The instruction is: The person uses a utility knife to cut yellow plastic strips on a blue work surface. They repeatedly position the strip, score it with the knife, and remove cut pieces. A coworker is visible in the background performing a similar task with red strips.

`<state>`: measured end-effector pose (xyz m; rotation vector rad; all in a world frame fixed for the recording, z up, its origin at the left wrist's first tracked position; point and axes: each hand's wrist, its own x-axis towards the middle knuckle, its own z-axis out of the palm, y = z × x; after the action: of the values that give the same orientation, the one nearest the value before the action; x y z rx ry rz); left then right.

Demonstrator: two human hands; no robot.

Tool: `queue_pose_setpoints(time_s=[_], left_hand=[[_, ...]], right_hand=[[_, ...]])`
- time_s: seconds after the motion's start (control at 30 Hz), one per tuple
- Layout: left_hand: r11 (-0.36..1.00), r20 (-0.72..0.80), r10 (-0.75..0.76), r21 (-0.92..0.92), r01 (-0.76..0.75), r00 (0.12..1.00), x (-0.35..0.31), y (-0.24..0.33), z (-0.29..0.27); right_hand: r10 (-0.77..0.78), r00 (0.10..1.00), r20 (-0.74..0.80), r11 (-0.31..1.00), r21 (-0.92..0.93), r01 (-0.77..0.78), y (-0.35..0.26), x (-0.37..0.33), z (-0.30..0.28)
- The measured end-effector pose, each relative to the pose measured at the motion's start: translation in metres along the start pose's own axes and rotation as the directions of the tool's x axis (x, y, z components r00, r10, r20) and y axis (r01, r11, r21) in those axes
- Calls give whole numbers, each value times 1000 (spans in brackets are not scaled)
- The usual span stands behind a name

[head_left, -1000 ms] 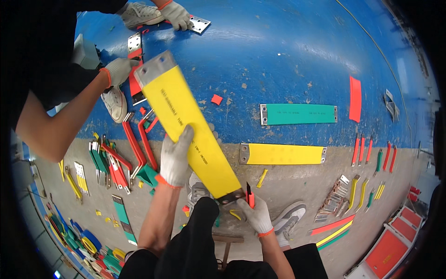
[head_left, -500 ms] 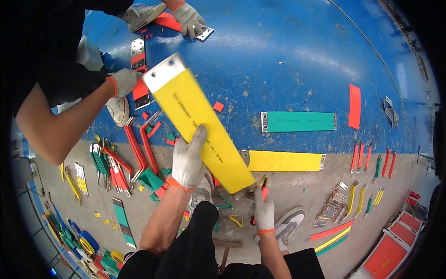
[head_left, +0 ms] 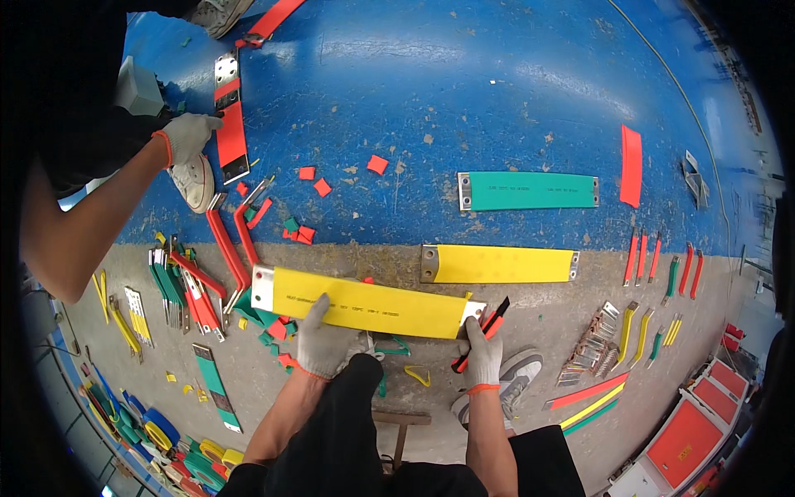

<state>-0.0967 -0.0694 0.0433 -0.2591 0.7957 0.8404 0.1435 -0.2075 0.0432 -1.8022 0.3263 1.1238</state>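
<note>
A flat metal busbar in a yellow sleeve [head_left: 373,308], bare and drilled at both ends, lies nearly level in front of me above the floor. My left hand [head_left: 325,344], in a pale work glove, grips its lower edge left of the middle, thumb across the sleeve. My right hand [head_left: 484,358], gloved too, is closed at the bar's right metal end. That same hand holds a red-and-black utility knife [head_left: 490,327], its dark tip pointing up and right. The palm-side fingers of both hands are partly hidden.
Beyond the bar lie a yellow-sleeved busbar [head_left: 505,264] and a green-sleeved busbar [head_left: 530,192]. Red and green scraps [head_left: 306,234] litter the floor. At left, a co-worker's gloved hand [head_left: 189,135] is near a red-sleeved bar [head_left: 233,137]. Red cabinets [head_left: 683,451] stand at lower right.
The yellow-sleeved busbar has swung down from a steep tilt to nearly level. My right hand has come up to its right end with the knife. The co-worker's far hand has left the view.
</note>
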Motion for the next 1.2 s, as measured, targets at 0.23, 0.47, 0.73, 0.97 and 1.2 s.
queue_pose_setpoints(time_s=[0.23, 0.47, 0.73, 0.97, 1.2], left_hand=[[910, -89, 301, 326, -257, 950, -19, 54, -40], [921, -132, 300, 297, -251, 945, -26, 57, -53], [938, -164, 278, 260, -230, 947, -42, 53, -65], [903, -188, 346, 332, -272, 919, -67, 86, -58], [839, -112, 387, 454, -300, 915, -89, 102, -52]], right_hand=[[-108, 989, 104, 972, -198, 127, -26, 48, 69], [-377, 837, 396, 596, -588, 547, -28, 90, 76], [-206, 954, 216, 617, -728, 298, -7, 79, 46], [-498, 810, 308, 122, -900, 417, -16, 52, 62], [-431, 745, 509, -136, -853, 504, -37, 83, 109]])
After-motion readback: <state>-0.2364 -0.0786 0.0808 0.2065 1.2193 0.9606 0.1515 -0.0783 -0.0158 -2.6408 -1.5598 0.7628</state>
